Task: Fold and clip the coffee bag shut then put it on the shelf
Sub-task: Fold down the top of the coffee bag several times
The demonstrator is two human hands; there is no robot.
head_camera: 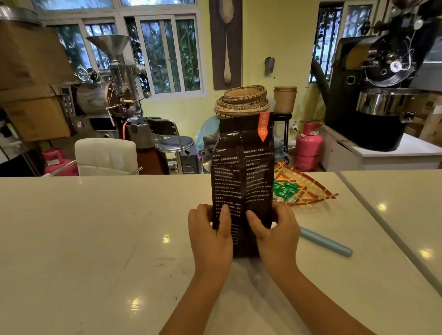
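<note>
Left hand [209,233]: closed around the lower left side of the coffee bag, thumb pressed on the printed face.
Right hand [274,230]: closed around the lower right side of the same bag, thumb on the face, fingers behind.
Coffee bag [243,171]: one; tall, dark brown, white print, orange tag [263,126] at the upper right corner; upright on the counter between both hands, top unfolded; contents not visible.
Clip stick [325,241]: one; pale blue, long, lying flat on the counter just right of the right hand, apart from the bag.
Woven tray [309,188]: one; orange-trimmed, behind and right of the bag; holds small green packets [284,188], too many and too small to count.
Counter [91,236]: cream, glossy, reflecting ceiling lights; a seam runs along its right side.
Chairs: two; a white padded chair [105,156] and a chrome stool [172,141], past the counter's far edge.
Gas cylinders: two, pink; one at left [53,159], one at right [307,148].
Baskets [242,100]: a stack of flat woven ones behind the bag top, count unclear; one tall woven pot [284,98] beside it.
Roasters: two; steel with funnel hopper [110,83] at left, black [378,89] at right.
Room: yellow walls, barred windows [167,55], cardboard boxes [28,82] far left.
</note>
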